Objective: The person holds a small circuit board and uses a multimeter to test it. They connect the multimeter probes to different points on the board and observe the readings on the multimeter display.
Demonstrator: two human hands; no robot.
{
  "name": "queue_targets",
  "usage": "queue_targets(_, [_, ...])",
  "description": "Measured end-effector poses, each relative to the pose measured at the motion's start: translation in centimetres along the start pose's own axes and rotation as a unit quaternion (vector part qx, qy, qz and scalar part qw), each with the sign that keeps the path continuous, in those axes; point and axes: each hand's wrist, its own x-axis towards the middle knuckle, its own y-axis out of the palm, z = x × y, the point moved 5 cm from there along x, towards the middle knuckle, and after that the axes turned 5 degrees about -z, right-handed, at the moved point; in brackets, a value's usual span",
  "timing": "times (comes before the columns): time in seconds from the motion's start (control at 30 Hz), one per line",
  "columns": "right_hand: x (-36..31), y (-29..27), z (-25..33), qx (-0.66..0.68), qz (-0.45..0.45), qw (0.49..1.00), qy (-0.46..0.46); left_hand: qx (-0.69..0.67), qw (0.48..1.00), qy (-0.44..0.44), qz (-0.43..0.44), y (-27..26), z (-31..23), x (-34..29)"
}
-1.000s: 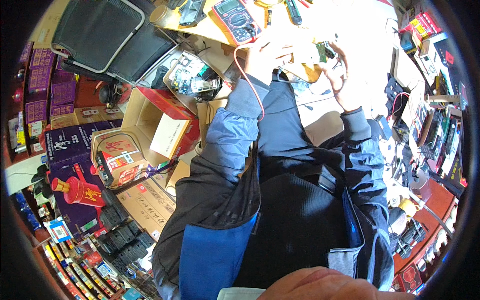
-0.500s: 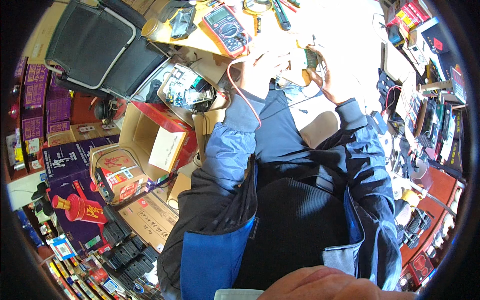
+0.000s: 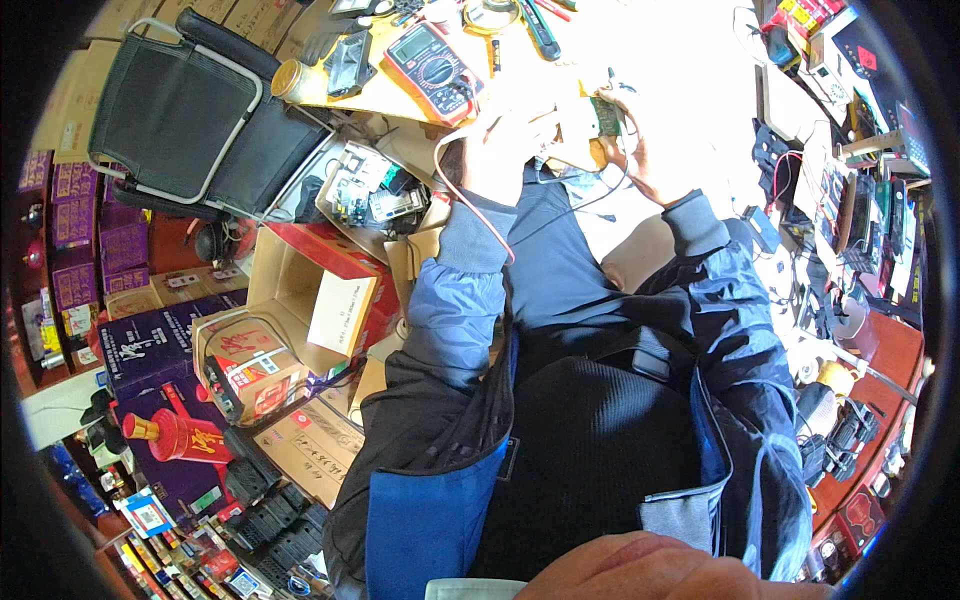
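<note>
At the bright table, my right hand (image 3: pixel 648 165) is closed round the edge of a small green circuit board (image 3: pixel 606 118). A thin dark cable loops down from that hand. My left hand (image 3: pixel 502 150) is beside it, fingers bent inward; glare washes out the fingertips and whatever they grip. A red test lead (image 3: pixel 468 198) passes over the left wrist and cuff. Up and left of my left hand lies a red-framed multimeter (image 3: pixel 436 70) with a dial and grey display. Between the hands, pale parts are lost in the strong light.
A box cutter (image 3: pixel 540 30), a tape roll (image 3: pixel 490 14) and a jar (image 3: pixel 290 80) lie at the table's far side. A black chair (image 3: pixel 180 125) stands left. Below it are a carton of circuit boards (image 3: pixel 372 222) and an open cardboard box (image 3: pixel 275 270). Cluttered shelves line the right.
The whole view has shifted slightly, with the multimeter and chair appearing farther left. Both hands keep nearly the same pose, and the right hand still grips the board.
</note>
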Motion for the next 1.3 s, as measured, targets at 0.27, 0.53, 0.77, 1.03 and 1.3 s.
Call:
queue_targets(0.27, [0.3,-0.5,0.9,-0.092,0.032,0.995,-0.019,0.054,0.998,0.018,-0.015,-1.4,0.1,-0.1])
queue_targets(0.53, [0.9,-0.4,1.4,0.0,0.035,0.999,-0.04,0.385,0.912,0.132,0.045,-0.3,-0.8,-0.1])
queue_targets(0.77, [0.5,-0.7,1.9,-0.06,0.014,0.997,-0.05,0.196,0.978,0.052,-0.051,-0.7,-0.5,-0.3])
queue_targets(1.03, [0.2,-0.5,1.5,-0.026,0.011,0.998,-0.051,0.331,0.931,0.15,-0.028,0.9,-0.9,-0.5])
queue_targets(1.3, [0.1,-0.2,0.6,-0.05,0.0,0.998,-0.044,0.388,0.899,0.198,-0.037,-0.1,-0.8,-0.5])
